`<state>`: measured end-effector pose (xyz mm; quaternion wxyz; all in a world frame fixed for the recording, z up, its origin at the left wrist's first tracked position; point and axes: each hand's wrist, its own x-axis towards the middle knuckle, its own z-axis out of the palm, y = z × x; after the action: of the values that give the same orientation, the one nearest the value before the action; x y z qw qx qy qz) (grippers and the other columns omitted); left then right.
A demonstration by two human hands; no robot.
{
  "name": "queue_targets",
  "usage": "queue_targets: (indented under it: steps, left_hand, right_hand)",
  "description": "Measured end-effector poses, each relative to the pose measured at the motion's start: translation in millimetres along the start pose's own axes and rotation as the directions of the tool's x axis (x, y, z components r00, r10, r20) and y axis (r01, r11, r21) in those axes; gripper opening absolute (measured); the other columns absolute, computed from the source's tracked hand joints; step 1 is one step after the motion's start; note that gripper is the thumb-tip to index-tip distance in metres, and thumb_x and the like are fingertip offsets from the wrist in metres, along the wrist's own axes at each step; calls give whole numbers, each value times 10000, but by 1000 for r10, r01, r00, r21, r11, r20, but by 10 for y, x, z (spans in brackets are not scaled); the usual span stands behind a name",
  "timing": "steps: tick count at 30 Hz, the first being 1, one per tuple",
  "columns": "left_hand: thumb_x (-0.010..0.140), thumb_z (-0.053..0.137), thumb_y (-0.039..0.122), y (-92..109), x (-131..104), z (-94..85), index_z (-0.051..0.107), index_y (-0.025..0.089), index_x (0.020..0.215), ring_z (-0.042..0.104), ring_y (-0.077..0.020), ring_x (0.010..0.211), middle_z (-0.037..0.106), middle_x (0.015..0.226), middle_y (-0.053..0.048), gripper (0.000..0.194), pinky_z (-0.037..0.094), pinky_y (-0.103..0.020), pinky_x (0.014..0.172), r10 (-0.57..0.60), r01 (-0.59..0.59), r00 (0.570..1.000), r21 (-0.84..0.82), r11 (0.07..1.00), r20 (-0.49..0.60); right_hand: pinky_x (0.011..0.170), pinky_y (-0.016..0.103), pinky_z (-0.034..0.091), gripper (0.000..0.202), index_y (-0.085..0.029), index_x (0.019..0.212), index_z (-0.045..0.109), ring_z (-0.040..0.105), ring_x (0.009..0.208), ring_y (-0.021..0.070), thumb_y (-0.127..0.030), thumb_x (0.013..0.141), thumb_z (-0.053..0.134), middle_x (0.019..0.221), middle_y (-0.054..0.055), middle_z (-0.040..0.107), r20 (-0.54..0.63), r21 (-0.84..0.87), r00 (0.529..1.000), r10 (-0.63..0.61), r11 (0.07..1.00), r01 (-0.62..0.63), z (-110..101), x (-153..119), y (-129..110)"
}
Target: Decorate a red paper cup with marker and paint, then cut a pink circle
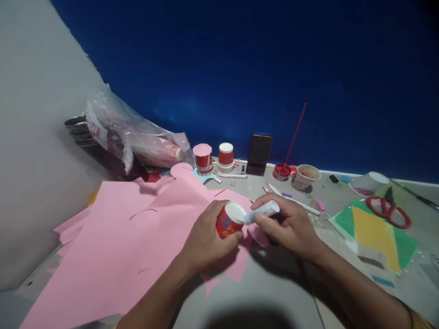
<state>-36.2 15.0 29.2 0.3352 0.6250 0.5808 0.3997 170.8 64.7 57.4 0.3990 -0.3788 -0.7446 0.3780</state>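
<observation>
Deep blue wall (219, 68) rises behind a grey table (270, 292), and a pale wall (30, 114) closes the left side. Near the middle of the table's front part, the left hand (207, 235) has its fingers curved firmly around a small red cup (228, 226), whose white round end faces up, tilted a little. The right hand (288, 226) pinches a white tube (265, 209) between thumb and fingers, its narrow end at the edge of the cup's white end; whether the two touch, I cannot tell.

Beneath and left of the left hand spread large pink sheets (151, 246), with a small pink piece (258, 235) just below the right hand. Along the back stand a pink-topped cup (203, 163), another red-and-white cup (225, 157), an upright phone (259, 155), a red pot (281, 172) with a thin red stick (296, 132), and a patterned paper cup (303, 180). At right, red-handled scissors (386, 211) lie over a green and yellow packet (375, 237). A clear plastic bag (137, 137) slumps at back left.
</observation>
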Motion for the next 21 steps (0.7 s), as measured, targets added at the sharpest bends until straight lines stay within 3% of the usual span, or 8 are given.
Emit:
queue_targets:
  steps: [4, 8, 11, 15, 18, 21]
  left_hand:
    - [719, 754, 217, -23, -25, -12, 673, 221, 1122, 670, -297, 997, 711, 1093, -66, 411, 526, -419, 889, -15, 12, 997, 39, 999, 81]
    - [738, 762, 230, -20, -50, -9, 687, 254, 1172, 664, -280, 983, 699, 1100, -58, 441, 532, -398, 869, 43, -51, 982, 39, 998, 184]
    - [715, 754, 207, -27, -47, -3, 676, 260, 1187, 662, -289, 1019, 701, 1123, -59, 481, 538, -410, 904, 41, -42, 978, 1, 999, 205]
    - [727, 708, 194, -107, -5, 6, 660, 260, 1223, 671, -330, 1110, 715, 1199, -79, 502, 537, -467, 979, -22, 23, 993, -14, 1000, 116]
    - [729, 729, 238, -171, 24, 18, 659, 279, 1265, 676, -356, 1156, 728, 1235, -78, 541, 540, -486, 1001, -26, 28, 999, -49, 998, 41]
    - [721, 742, 276, -172, 25, 31, 682, 280, 1222, 686, -360, 1140, 740, 1197, -69, 505, 536, -489, 1017, -31, 34, 998, -53, 998, 46]
  right_hand:
    - [488, 250, 405, 89, -232, 900, 762, 524, 497, 128, -289, 850, 716, 687, 3, 710, 37, 1, 994, -99, 995, 100, 12, -29, -13]
    - [527, 257, 429, 89, -234, 891, 763, 549, 540, 138, -296, 842, 724, 686, 4, 708, 15, -22, 996, -89, 996, 90, 21, 3, 37]
    - [529, 267, 429, 163, -233, 949, 770, 571, 569, 149, -354, 845, 737, 728, 17, 723, -106, 38, 994, 21, 999, -17, -17, 97, 137]
    - [536, 264, 450, 352, -223, 995, 717, 619, 611, 163, -432, 740, 841, 763, 25, 732, -206, 301, 941, 270, 932, -202, -187, 305, 376]
    - [502, 233, 416, 462, -226, 926, 621, 654, 654, 177, -478, 648, 890, 781, 40, 732, -182, 502, 895, 408, 821, -272, -356, 481, 598]
    - [576, 262, 490, 480, -215, 986, 637, 653, 688, 172, -434, 643, 891, 816, 30, 710, -164, 477, 901, 402, 832, -284, -474, 679, 789]
